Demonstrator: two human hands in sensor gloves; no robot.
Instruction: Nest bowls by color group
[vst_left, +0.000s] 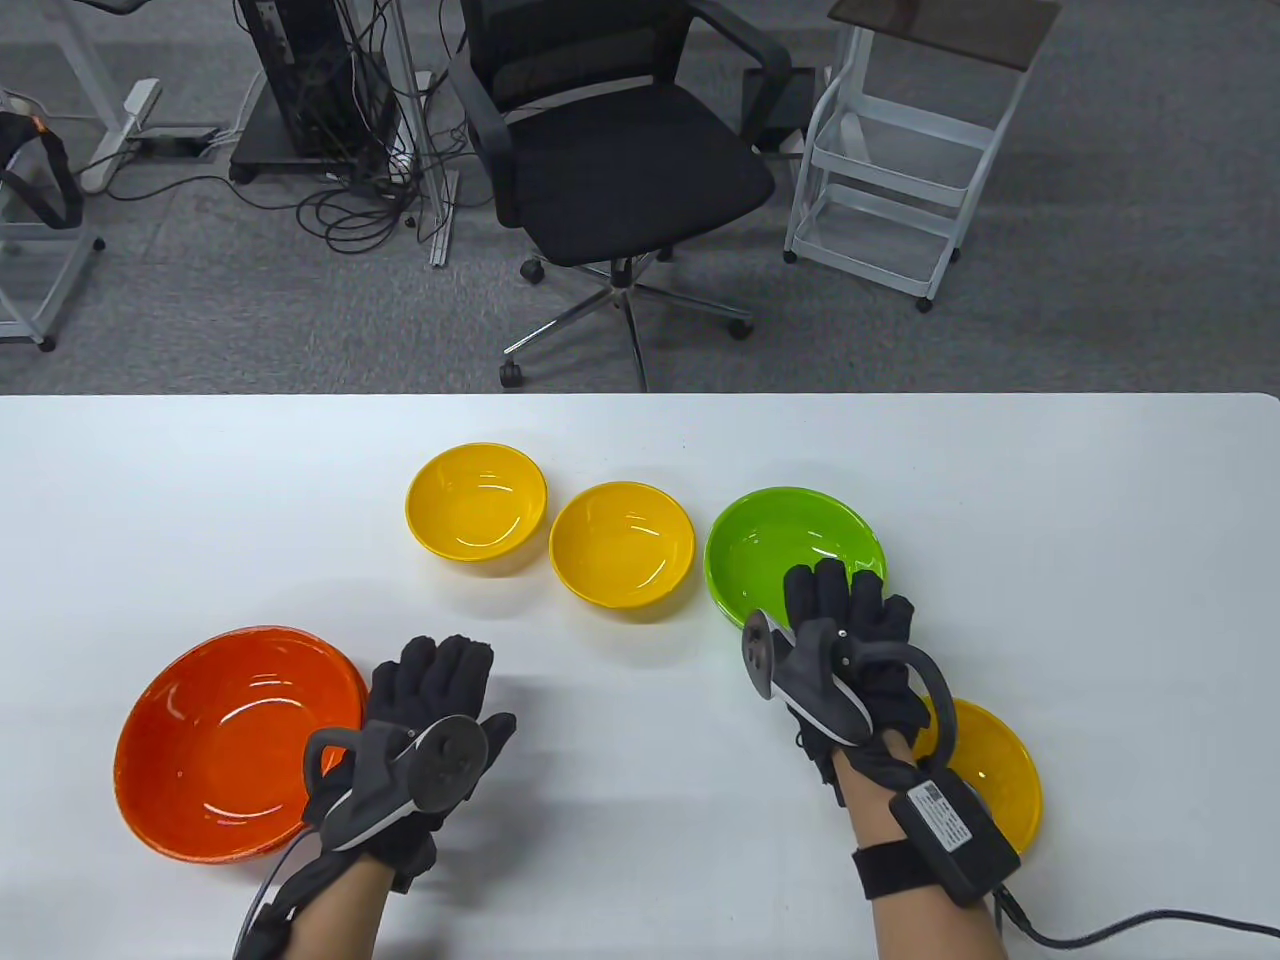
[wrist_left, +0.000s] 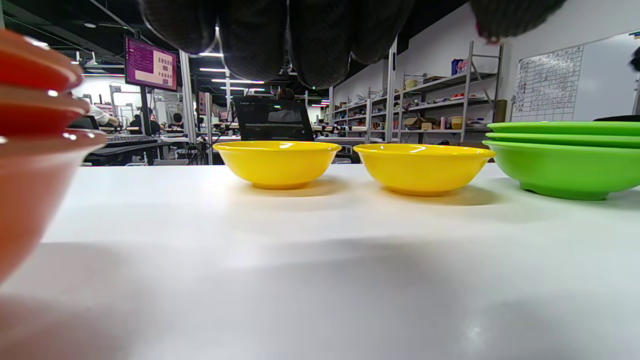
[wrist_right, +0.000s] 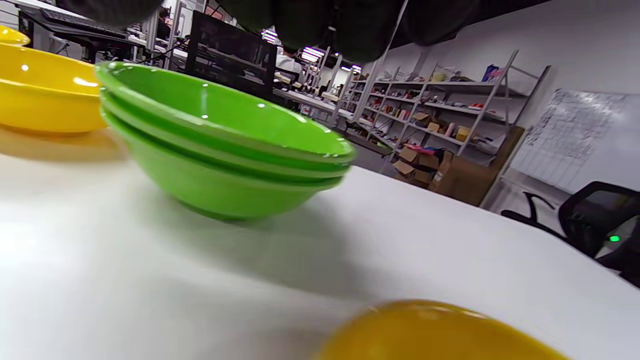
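Note:
A stack of three orange bowls (vst_left: 235, 745) sits at the near left, also at the left edge of the left wrist view (wrist_left: 35, 125). A stack of three green bowls (vst_left: 795, 555) stands right of centre (wrist_right: 220, 145). Two yellow bowls stand apart at the middle, one (vst_left: 477, 503) left of the other (vst_left: 622, 545). A third yellow bowl (vst_left: 985, 775) lies near right, partly under my right wrist (wrist_right: 440, 332). My left hand (vst_left: 440, 680) hovers flat and empty beside the orange stack. My right hand (vst_left: 850, 610) is flat and empty at the green stack's near edge.
The white table (vst_left: 640, 900) ends at its far edge (vst_left: 640, 397). Beyond it stand a black office chair (vst_left: 620, 160) and a white cart (vst_left: 900, 170) on the floor.

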